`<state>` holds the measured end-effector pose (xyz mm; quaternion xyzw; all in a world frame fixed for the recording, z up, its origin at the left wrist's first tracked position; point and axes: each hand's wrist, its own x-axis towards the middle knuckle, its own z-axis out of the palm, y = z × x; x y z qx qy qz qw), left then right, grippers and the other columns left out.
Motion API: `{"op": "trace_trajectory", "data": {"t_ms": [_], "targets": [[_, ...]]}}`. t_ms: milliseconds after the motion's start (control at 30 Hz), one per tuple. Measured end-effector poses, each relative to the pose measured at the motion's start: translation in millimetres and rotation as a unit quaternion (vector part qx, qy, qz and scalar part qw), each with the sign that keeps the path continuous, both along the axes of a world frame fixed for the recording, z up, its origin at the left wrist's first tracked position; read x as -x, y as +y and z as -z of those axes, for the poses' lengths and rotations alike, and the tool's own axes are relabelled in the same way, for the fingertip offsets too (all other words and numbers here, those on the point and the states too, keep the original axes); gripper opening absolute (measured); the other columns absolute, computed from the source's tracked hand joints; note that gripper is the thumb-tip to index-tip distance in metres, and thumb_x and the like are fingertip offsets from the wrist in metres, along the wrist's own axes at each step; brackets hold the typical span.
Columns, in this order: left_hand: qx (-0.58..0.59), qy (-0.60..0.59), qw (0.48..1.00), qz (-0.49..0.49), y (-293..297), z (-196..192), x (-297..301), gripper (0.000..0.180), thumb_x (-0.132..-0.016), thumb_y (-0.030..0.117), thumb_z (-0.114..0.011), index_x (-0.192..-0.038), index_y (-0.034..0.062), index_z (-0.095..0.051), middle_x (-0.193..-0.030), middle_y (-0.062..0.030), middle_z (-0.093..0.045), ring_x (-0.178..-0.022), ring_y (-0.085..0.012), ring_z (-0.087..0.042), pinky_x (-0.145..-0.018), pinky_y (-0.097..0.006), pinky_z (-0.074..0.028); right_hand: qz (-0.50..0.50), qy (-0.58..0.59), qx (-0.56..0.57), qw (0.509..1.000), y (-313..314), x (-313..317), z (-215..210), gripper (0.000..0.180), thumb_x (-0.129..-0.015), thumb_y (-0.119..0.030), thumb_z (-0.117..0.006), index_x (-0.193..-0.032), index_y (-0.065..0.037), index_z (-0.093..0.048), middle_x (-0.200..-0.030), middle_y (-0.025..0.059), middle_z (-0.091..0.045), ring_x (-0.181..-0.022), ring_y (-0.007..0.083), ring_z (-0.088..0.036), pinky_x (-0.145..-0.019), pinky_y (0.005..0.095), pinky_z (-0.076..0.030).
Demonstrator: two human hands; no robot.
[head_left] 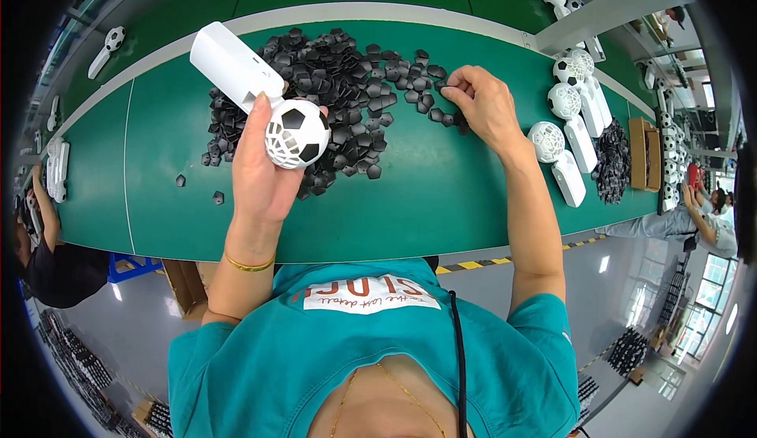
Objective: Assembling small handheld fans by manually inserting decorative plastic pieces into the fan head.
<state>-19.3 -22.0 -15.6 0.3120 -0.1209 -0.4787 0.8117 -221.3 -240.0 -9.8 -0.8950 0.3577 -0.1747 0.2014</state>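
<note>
My left hand point(262, 166) is wrapped round a white handheld device, whose long white handle point(233, 61) points up and left. At its near end is a round football-patterned head point(297, 134), part white lattice, part fitted with black pentagon panels. My right hand point(487, 107) is over the right end of the scattered black pieces, thumb and forefinger pinched together. Whether a piece is between those fingertips is hard to make out. Beyond and beside my left hand spreads a large heap of black pentagon pieces point(315, 67).
Several white football-headed devices point(569, 178) lie at the right of the green table point(441, 217). Past them are another black pile point(612, 162) and a cardboard box point(645, 154). Two loose black pieces point(218, 197) lie at left. Other people sit at both sides.
</note>
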Motion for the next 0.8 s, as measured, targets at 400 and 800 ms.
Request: {"op": "trace_trajectory", "data": {"t_ms": [400, 800], "targets": [[0.062, 0.1, 0.992, -0.034, -32, -27, 20, 0.036, -0.1, 0.038, -0.042, -0.115, 0.0049, -0.049, -0.106, -0.0098, -0.061, -0.1, -0.0226, -0.061, -0.088, -0.04, -0.051, -0.037, -0.46, -0.439, 0.771, 100, -41, -37, 0.015, -0.09, -0.013, -0.064, -0.094, -0.001, -0.055, -0.077, 0.0026, -0.06, -0.066, 0.0088, -0.053, -0.059, 0.0227, -0.044], [0.099, 0.159, 0.98, -0.06, -34, -24, 27, 0.049, -0.099, 0.047, -0.037, -0.119, 0.0042, -0.049, -0.12, -0.0154, -0.056, -0.116, -0.0293, -0.051, -0.104, -0.043, -0.042, -0.034, -0.549, -0.341, 0.762, 159, -89, -8, 0.013, -0.091, -0.011, -0.063, -0.094, -0.004, -0.053, -0.087, 0.0013, -0.058, -0.075, 0.0061, -0.052, -0.068, 0.0201, -0.044]]}}
